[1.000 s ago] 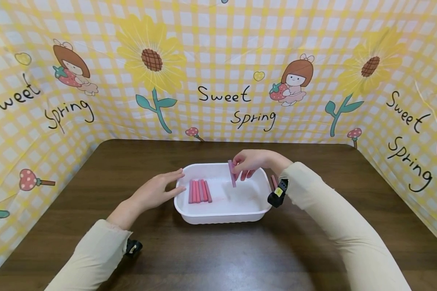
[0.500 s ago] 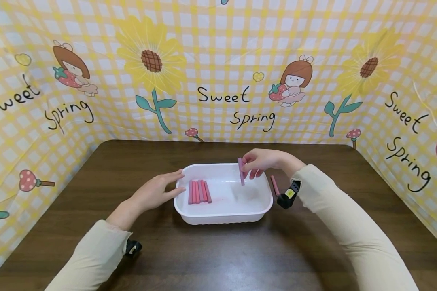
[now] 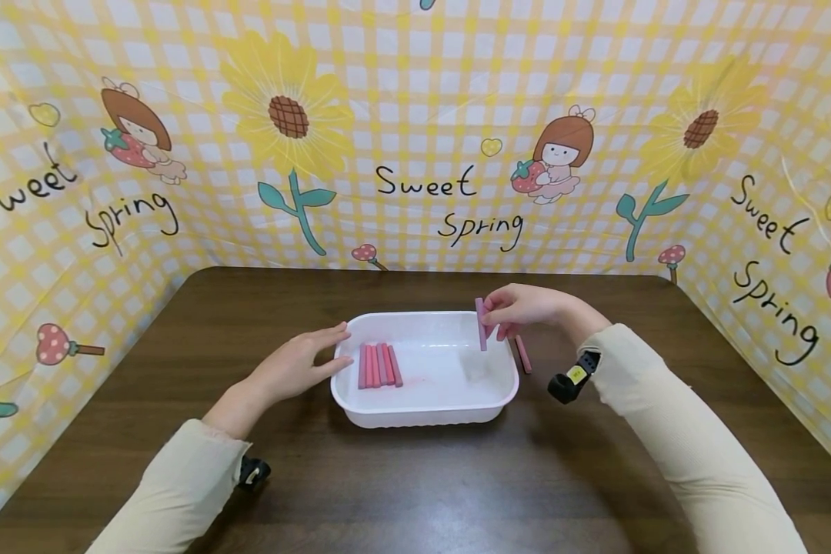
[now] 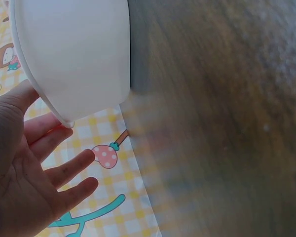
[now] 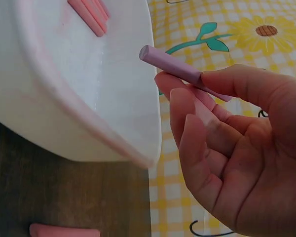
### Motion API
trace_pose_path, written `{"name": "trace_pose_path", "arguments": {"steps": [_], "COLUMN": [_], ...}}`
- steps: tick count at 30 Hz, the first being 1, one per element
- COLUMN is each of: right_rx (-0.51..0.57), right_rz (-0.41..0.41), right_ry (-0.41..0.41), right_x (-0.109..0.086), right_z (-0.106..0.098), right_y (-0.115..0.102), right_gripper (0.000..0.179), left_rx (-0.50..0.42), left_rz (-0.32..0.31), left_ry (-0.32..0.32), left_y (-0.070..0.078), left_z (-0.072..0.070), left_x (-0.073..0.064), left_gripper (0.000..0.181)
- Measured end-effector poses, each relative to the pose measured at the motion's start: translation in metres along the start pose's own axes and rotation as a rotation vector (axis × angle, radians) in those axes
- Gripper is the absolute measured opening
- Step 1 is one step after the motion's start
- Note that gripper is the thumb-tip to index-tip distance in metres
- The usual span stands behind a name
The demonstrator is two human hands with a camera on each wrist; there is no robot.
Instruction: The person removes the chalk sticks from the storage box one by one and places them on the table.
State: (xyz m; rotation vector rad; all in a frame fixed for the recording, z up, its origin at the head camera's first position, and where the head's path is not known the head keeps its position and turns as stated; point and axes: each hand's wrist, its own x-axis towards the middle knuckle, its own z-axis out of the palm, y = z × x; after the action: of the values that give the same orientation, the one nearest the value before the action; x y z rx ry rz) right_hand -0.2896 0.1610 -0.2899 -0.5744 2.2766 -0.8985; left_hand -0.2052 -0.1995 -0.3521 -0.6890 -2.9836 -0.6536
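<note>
Right hand [image 3: 526, 306] had shifted rightward, pinching the purple stick [image 3: 481, 323] near the far right corner of the tub [image 3: 425, 418], farther from the row of sticks [image 3: 379, 365] inside. Left hand [image 3: 291, 363], fingers loosely spread, touched the tub. Pink stick [image 3: 523, 355] lay outside.

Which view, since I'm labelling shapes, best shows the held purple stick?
Right wrist view: the purple stick appears largest, one flat end visible. Head view: small, pinched by the right hand. Left wrist view: not visible.
</note>
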Motion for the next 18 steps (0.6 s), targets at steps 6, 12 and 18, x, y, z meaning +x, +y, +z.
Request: {"name": "trace_pose_path", "arguments": {"steps": [6, 12, 18], "right_rx": [0.018, 0.054, 0.099], "right_rz": [-0.017, -0.017, -0.018], "right_ry": [0.029, 0.058, 0.092], "right_x": [-0.008, -0.016, -0.025], "right_z": [-0.005, -0.009, -0.012], "right_y": [0.014, 0.028, 0.043], "right_gripper": [0.029, 0.028, 0.029], "left_rx": [-0.005, 0.0, 0.001], "left_rz": [-0.008, 0.003, 0.005], "left_ry": [-0.006, 0.004, 0.003], "left_y": [0.001, 0.001, 0.002], "left_z": [0.0, 0.0, -0.001], "left_x": [0.0, -0.001, -0.001], "left_gripper": [0.055, 0.054, 0.055]}}
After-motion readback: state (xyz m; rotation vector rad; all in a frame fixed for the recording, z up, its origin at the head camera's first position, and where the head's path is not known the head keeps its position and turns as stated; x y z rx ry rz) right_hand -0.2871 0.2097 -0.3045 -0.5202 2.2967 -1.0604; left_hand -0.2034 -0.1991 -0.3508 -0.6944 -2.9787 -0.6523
